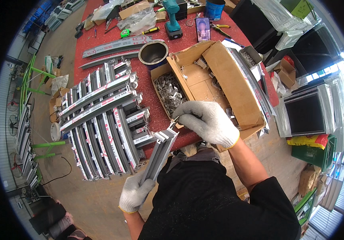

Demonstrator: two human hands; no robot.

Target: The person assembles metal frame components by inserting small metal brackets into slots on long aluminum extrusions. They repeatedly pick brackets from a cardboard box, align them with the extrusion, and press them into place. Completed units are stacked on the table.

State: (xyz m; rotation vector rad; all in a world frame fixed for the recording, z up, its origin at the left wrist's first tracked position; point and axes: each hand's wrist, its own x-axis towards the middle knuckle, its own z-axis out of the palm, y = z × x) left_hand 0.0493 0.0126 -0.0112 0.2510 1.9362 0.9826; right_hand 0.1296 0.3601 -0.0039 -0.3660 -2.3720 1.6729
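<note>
My left hand, in a white knitted glove, is closed round the lower part of a grey metal profile. The profile tilts up and away from me, and a small light fitting shows at its far end. Just above that end, my gloved right hand pinches a small metal piece, its shape partly hidden by the fingers. Behind the right hand is an open box of small metal brackets. To the left, similar profiles lie stacked crosswise on the red table.
A larger cardboard box holds a few fittings beside a round metal bowl. Farther back lie a cordless drill, a screwdriver, pliers, a phone and a green tape measure. A green bin stands right.
</note>
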